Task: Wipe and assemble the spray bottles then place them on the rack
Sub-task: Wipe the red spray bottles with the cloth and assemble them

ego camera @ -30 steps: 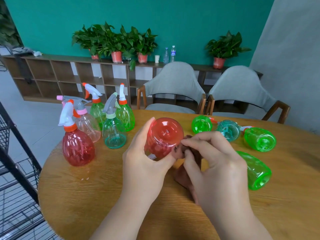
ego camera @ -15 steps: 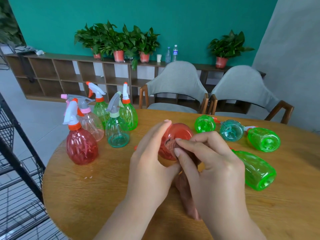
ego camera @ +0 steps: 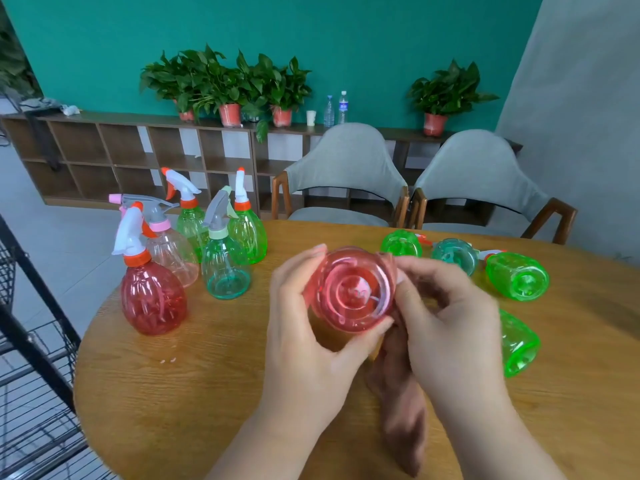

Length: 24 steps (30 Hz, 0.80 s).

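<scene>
My left hand (ego camera: 304, 341) grips a red bottle body (ego camera: 351, 289) held above the table, its round base turned toward me. My right hand (ego camera: 446, 327) holds a brown cloth (ego camera: 401, 410) against the bottle's right side; the cloth hangs down beneath the hand. Several assembled spray bottles stand at the table's left: a red one (ego camera: 152, 292), a clear pink-collared one (ego camera: 169, 251), a teal one (ego camera: 225, 268) and two green ones (ego camera: 247, 233). Bottles lying on their sides at the right include green ones (ego camera: 519, 277) (ego camera: 517, 342) (ego camera: 401, 242) and a teal one (ego camera: 453, 254).
The round wooden table (ego camera: 207, 393) fills the foreground. A black wire rack (ego camera: 31, 358) stands at the left edge. Two grey chairs (ego camera: 346, 174) sit behind the table, with a low wooden shelf unit (ego camera: 138, 157) and potted plants along the teal wall.
The red bottle has been turned in my left hand so its base faces me fully, and it is raised a little. My right hand with the cloth shifted to the bottle's right side.
</scene>
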Each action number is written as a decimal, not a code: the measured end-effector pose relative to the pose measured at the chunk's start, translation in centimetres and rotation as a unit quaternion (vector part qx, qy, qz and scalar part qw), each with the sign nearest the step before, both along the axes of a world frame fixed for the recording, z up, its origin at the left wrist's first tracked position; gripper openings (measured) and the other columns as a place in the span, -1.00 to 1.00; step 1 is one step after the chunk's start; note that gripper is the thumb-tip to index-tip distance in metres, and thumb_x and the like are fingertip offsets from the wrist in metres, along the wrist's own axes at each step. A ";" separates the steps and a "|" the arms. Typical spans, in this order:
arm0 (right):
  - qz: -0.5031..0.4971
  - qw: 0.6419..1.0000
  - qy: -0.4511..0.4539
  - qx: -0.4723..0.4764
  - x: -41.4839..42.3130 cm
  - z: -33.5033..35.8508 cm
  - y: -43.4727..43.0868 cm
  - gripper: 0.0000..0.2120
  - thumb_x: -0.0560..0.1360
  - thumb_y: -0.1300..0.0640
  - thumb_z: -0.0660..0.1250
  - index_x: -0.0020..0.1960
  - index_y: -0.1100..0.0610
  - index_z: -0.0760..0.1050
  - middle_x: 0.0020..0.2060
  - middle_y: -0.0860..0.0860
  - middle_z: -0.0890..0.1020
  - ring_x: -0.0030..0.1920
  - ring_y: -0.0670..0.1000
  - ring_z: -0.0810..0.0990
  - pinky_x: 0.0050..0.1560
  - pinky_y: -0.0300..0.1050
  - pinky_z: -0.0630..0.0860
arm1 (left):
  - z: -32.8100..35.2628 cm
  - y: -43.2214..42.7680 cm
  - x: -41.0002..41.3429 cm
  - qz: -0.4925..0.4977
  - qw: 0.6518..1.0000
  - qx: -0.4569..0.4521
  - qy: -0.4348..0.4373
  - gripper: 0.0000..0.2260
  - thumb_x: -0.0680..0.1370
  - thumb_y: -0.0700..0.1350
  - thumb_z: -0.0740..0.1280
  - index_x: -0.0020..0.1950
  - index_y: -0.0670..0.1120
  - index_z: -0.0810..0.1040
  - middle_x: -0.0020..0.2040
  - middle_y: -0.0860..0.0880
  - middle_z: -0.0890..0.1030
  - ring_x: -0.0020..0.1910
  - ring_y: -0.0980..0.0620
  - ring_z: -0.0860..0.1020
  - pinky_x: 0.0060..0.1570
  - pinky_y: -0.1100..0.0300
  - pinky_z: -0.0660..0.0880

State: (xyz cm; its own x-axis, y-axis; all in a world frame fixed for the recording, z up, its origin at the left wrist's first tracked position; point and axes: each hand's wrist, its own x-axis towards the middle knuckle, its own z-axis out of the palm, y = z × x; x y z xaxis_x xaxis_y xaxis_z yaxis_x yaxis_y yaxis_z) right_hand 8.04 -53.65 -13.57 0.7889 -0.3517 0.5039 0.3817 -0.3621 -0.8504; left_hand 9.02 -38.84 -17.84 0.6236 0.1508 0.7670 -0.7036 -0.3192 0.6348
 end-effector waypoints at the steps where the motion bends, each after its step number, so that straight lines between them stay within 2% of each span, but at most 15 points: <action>1: 0.049 0.995 0.039 0.072 0.0 -0.1 0.2 -0.89 0.63 0.16 0.47 0.08 -0.02 0.74 -0.05 -0.07 0.78 -0.02 -0.13 0.75 0.01 -0.30 0.61 | -0.1 -0.1 0.1 -0.008 1.000 -0.018 -0.008 -0.13 0.35 -0.12 0.75 0.54 -0.14 0.37 0.48 -0.13 0.42 0.54 -0.21 0.44 0.42 -0.18 0.52; 2: 0.088 0.984 0.075 0.137 -0.1 -0.1 0.5 -0.89 0.63 0.16 0.45 0.08 0.02 0.74 -0.07 -0.06 0.80 -0.03 -0.12 0.77 0.01 -0.24 0.63 | -0.2 -0.3 0.2 -0.011 0.999 -0.027 -0.018 -0.13 0.35 -0.13 0.75 0.54 -0.13 0.35 0.48 -0.17 0.40 0.53 -0.26 0.43 0.41 -0.21 0.52; 4: 0.126 0.966 0.112 0.197 -0.1 -0.6 0.7 -0.89 0.64 0.14 0.44 0.10 0.05 0.74 -0.05 -0.04 0.80 0.00 -0.06 0.79 0.09 -0.05 0.67 | -0.4 -0.5 0.3 -0.014 0.999 -0.042 -0.031 -0.15 0.37 -0.12 0.72 0.54 -0.07 0.33 0.47 -0.20 0.36 0.51 -0.30 0.43 0.40 -0.23 0.52; 6: 0.137 0.956 0.113 0.234 0.0 -0.9 0.7 -0.88 0.64 0.14 0.44 0.10 0.04 0.75 0.01 0.00 0.80 0.07 0.03 0.78 0.22 0.15 0.67 | -0.5 -0.8 0.3 -0.029 0.998 -0.052 -0.025 -0.16 0.40 -0.11 0.69 0.56 -0.07 0.32 0.50 -0.20 0.36 0.53 -0.30 0.43 0.41 -0.26 0.50; 8: 0.140 0.946 0.101 0.274 0.0 -0.9 0.7 -0.87 0.63 0.15 0.43 0.11 0.05 0.75 0.04 0.01 0.80 0.11 0.06 0.77 0.28 0.23 0.65 | -0.5 -0.9 0.2 -0.037 0.998 -0.044 -0.004 -0.15 0.43 -0.08 0.69 0.59 -0.07 0.29 0.57 -0.11 0.37 0.58 -0.24 0.40 0.45 -0.27 0.47; 12: 0.113 0.943 0.046 0.310 -0.2 -0.5 0.6 -0.85 0.62 0.19 0.43 0.16 0.11 0.72 0.00 0.06 0.80 0.01 0.03 0.77 0.29 0.20 0.64 | -0.3 -1.1 0.0 -0.068 0.995 -0.059 0.040 -0.14 0.40 -0.14 0.69 0.58 -0.03 0.30 0.62 0.06 0.40 0.60 -0.12 0.40 0.51 -0.19 0.43; 14: 0.087 0.956 0.016 0.278 -0.1 -0.6 0.4 -0.85 0.62 0.18 0.45 0.16 0.09 0.72 0.01 0.07 0.80 0.03 0.04 0.76 0.28 0.20 0.65 | -0.1 -1.1 -0.1 -0.113 0.987 -0.091 0.068 -0.15 0.38 -0.19 0.70 0.54 -0.03 0.30 0.62 0.08 0.41 0.59 -0.09 0.42 0.50 -0.15 0.43; 16: 0.070 0.972 -0.010 0.224 0.0 -0.7 0.1 -0.86 0.61 0.17 0.48 0.15 0.05 0.73 0.06 0.09 0.77 0.03 0.03 0.76 0.20 0.15 0.69 | -0.1 -0.9 0.0 -0.158 0.976 -0.126 0.087 -0.20 0.40 -0.15 0.70 0.49 -0.06 0.30 0.59 0.07 0.44 0.56 -0.11 0.46 0.47 -0.18 0.45; 18: 0.073 0.981 -0.039 0.178 0.1 -0.9 -0.2 -0.85 0.60 0.24 0.49 0.12 0.05 0.74 0.11 0.10 0.72 0.00 -0.03 0.76 -0.02 -0.13 0.72 | 0.1 -0.6 0.0 -0.197 0.959 -0.177 0.096 -0.30 0.45 -0.01 0.65 0.41 -0.09 0.31 0.56 0.01 0.48 0.51 -0.17 0.52 0.43 -0.24 0.48; 19: 0.078 0.983 -0.052 0.159 0.1 -0.9 -0.3 -0.84 0.58 0.27 0.49 0.11 0.08 0.74 0.12 0.11 0.70 0.03 -0.04 0.74 -0.04 -0.27 0.67 | 0.3 -0.4 0.0 -0.207 0.951 -0.202 0.107 -0.33 0.47 0.06 0.63 0.39 -0.10 0.32 0.53 -0.01 0.50 0.48 -0.19 0.55 0.40 -0.23 0.51; 21: 0.080 0.988 -0.066 0.114 0.2 -1.0 -0.3 -0.84 0.55 0.27 0.49 0.11 0.12 0.74 0.13 0.09 0.67 0.15 -0.03 0.71 0.04 -0.38 0.60 | 0.5 -0.2 0.1 -0.205 0.941 -0.235 0.132 -0.35 0.48 0.08 0.62 0.38 -0.12 0.37 0.44 -0.01 0.58 0.39 -0.11 0.62 0.29 -0.07 0.61; 24: 0.099 0.990 -0.085 0.062 0.2 -1.2 0.0 -0.82 0.51 0.20 0.50 0.10 0.09 0.75 0.12 0.01 0.67 0.23 0.02 0.67 0.15 -0.32 0.59 | 0.7 0.0 0.2 -0.208 0.925 -0.255 0.188 -0.38 0.50 -0.10 0.62 0.49 -0.10 0.43 0.31 0.03 0.66 0.26 0.06 0.69 0.11 0.23 0.63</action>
State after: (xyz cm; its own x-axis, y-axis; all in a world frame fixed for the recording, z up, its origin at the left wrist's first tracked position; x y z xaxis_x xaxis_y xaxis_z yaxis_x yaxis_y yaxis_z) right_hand 8.28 -53.67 -14.80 0.7567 -0.2652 0.5976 0.5756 -0.1633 -0.8013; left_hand 9.24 -38.84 -17.14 0.9178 0.1192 0.3787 -0.3962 0.3383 0.8536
